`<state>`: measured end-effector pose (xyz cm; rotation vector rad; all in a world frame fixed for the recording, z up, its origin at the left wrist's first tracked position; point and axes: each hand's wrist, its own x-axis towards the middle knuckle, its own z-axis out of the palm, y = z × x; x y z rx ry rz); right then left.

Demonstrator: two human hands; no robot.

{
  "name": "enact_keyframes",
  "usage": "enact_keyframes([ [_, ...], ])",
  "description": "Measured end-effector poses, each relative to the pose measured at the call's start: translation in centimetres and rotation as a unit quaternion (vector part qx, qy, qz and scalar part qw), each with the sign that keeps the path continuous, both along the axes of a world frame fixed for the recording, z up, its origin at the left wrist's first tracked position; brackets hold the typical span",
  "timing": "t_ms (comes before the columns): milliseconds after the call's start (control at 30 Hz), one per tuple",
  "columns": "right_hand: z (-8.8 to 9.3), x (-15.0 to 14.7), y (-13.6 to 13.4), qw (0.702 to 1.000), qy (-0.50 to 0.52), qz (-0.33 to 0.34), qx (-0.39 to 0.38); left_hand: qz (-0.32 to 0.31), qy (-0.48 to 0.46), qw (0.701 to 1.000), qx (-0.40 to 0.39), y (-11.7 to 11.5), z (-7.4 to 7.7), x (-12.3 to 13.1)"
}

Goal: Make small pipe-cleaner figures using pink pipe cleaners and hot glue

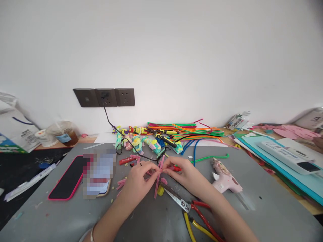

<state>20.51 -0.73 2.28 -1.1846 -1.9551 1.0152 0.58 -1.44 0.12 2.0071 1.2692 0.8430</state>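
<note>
My left hand [138, 179] and my right hand [183, 173] meet over the grey mat [264, 215], both pinching a small bundle of pink pipe cleaners [159, 174]. One pink strand hangs down between the hands and another sticks up. Fingers of both hands are closed on the bundle. Short pink cut pieces [121, 183] lie just left of my left hand. Scissors [178, 198] and red-and-yellow-handled pliers [202, 218] lie under my right wrist.
A pink glue gun [225, 178] lies right of my hands. A pink-cased phone [68, 178] and a second phone rest at left. Bright pipe cleaners [191, 131] and small pipe-cleaner figures [136, 141] sit by the wall. Coloured paper sheets [277, 158] are at right.
</note>
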Motion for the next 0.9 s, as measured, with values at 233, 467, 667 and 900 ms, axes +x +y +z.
enact_keyframes([
  [233,-3.0,3.2,3.7,0.983,-0.139,-0.116,0.028,-0.025,0.207,0.977,-0.044,-0.4,0.5,0.4],
  [467,-4.7,3.6,4.0,0.965,-0.178,-0.183,0.066,-0.052,0.188,0.976,-0.099,-0.6,0.5,0.1],
  [667,-3.5,2.9,2.8,0.951,-0.131,-0.234,0.153,-0.047,0.167,0.977,-0.121,-0.8,0.4,0.4],
  [900,-1.7,2.3,0.7,0.973,-0.019,-0.226,0.036,-0.008,0.187,0.976,-0.114,-0.2,1.6,-0.5],
])
